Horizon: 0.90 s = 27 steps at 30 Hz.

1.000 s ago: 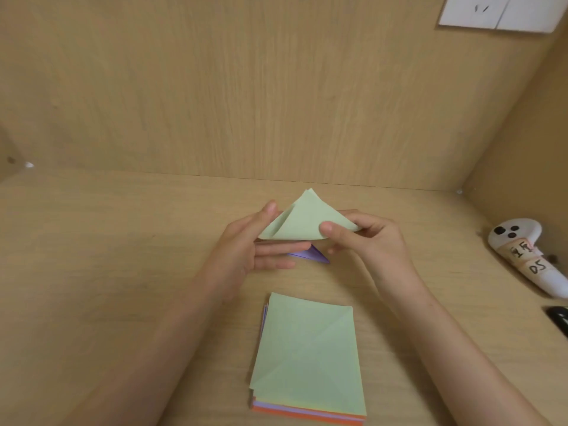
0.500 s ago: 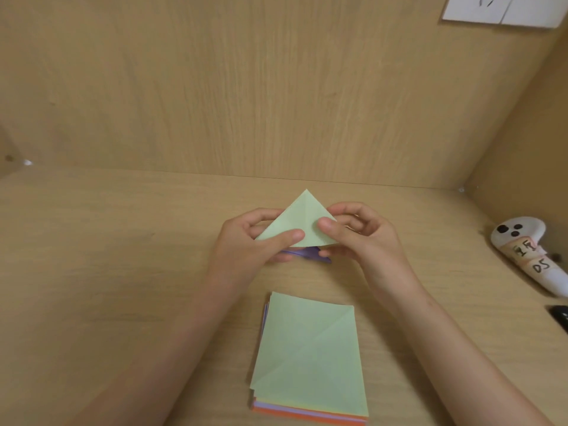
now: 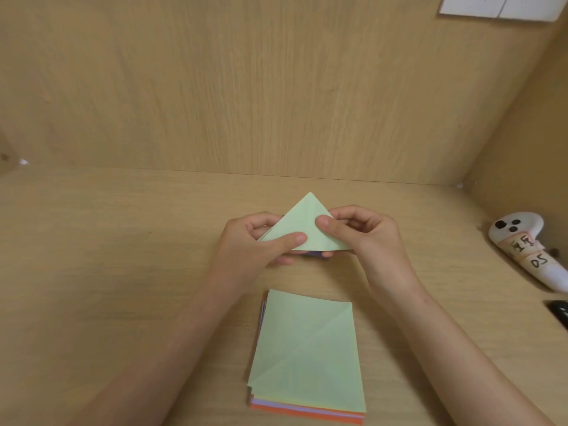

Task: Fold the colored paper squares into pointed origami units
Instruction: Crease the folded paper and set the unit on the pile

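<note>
A light green paper folded into a triangle (image 3: 302, 221) is held above the desk, its point facing away from me. My left hand (image 3: 255, 245) pinches its lower left part, thumb on the front. My right hand (image 3: 365, 235) pinches its right side, thumb on top and fingers curled behind. Below the triangle a purple folded piece (image 3: 316, 255) lies on the desk, mostly hidden. Nearer to me sits a stack of colored paper squares (image 3: 307, 355) with a creased green sheet on top.
The wooden desk (image 3: 107, 256) is closed in by a wooden back wall and a right side wall. A white controller with taped labels (image 3: 522, 247) lies at the right edge, a dark object (image 3: 558, 312) just below it. White paper (image 3: 498, 4) hangs at top right.
The open left flap of the green paper has been folded flat. My left thumb moved onto the front of the triangle, and both hands closed in on it.
</note>
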{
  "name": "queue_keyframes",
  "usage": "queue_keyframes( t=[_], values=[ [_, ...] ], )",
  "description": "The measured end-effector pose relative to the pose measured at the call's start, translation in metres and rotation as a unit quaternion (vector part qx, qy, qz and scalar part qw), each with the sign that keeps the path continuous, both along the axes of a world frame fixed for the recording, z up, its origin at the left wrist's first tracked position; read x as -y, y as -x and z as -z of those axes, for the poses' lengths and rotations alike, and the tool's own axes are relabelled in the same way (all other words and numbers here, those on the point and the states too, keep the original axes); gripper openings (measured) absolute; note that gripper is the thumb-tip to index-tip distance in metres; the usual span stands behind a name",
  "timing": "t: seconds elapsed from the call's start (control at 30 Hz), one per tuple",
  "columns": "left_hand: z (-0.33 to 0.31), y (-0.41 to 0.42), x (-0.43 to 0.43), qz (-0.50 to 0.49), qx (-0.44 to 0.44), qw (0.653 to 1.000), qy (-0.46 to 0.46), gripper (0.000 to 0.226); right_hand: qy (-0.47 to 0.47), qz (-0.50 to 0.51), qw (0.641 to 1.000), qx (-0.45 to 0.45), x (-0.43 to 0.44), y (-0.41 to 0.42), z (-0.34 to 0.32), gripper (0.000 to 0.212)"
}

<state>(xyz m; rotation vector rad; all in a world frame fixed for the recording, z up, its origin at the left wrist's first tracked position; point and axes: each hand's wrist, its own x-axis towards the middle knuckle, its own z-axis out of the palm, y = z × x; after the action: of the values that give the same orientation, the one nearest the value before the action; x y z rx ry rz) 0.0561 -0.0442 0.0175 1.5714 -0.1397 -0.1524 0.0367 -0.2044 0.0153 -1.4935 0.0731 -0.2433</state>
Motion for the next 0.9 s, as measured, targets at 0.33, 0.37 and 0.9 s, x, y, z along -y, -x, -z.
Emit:
queue_keyframes(
  t=[0.33, 0.37, 0.9],
  values=[
    [-0.002, 0.004, 0.001, -0.004, 0.021, 0.998, -0.054, 0.018, -0.013, -0.027, 1.000, -0.008, 0.002, 0.000, 0.000, 0.021],
    [-0.002, 0.004, 0.001, -0.017, 0.024, 0.999, -0.041, 0.016, -0.023, -0.048, 0.998, -0.024, 0.004, 0.000, -0.001, 0.032],
    [-0.005, 0.003, -0.001, -0.043, 0.000, 0.999, 0.033, 0.016, -0.002, -0.090, 0.995, -0.050, -0.009, 0.003, 0.009, 0.027]
  ],
)
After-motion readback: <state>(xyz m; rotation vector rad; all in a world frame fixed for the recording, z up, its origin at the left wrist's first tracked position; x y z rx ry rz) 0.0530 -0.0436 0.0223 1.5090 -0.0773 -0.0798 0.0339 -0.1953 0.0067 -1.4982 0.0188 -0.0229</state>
